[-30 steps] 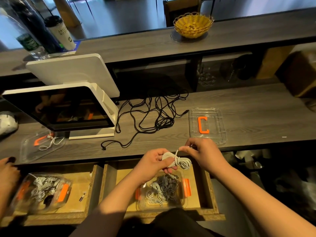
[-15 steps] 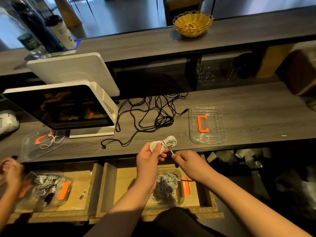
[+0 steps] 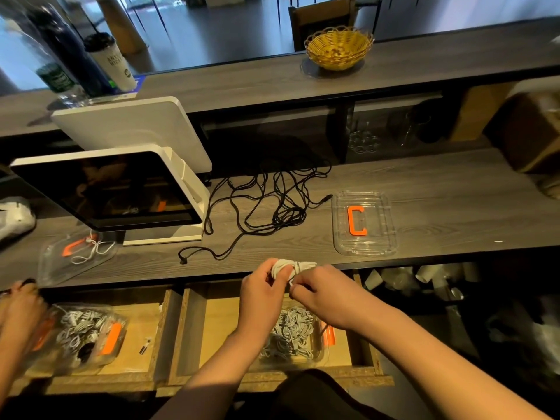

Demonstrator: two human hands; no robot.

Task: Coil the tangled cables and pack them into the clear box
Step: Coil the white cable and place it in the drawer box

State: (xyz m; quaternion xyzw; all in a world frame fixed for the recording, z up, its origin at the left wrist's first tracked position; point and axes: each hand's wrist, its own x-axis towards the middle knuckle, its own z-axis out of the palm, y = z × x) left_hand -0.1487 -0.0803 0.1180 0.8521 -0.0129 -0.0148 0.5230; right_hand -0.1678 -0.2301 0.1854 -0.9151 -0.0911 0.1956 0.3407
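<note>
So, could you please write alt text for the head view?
Both hands, left hand and right hand, hold a white cable coil above a clear box of coiled cables in an open drawer; black cable lies tangled on the counter.

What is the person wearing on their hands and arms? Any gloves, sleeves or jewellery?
No gloves: both the left hand and the right hand are bare, with no rings, watch or bracelet that shows. The forearms are bare too. A dark sleeve begins high on the left arm near the bottom edge of the view; the right arm shows no sleeve as far as the frame reaches.
</note>
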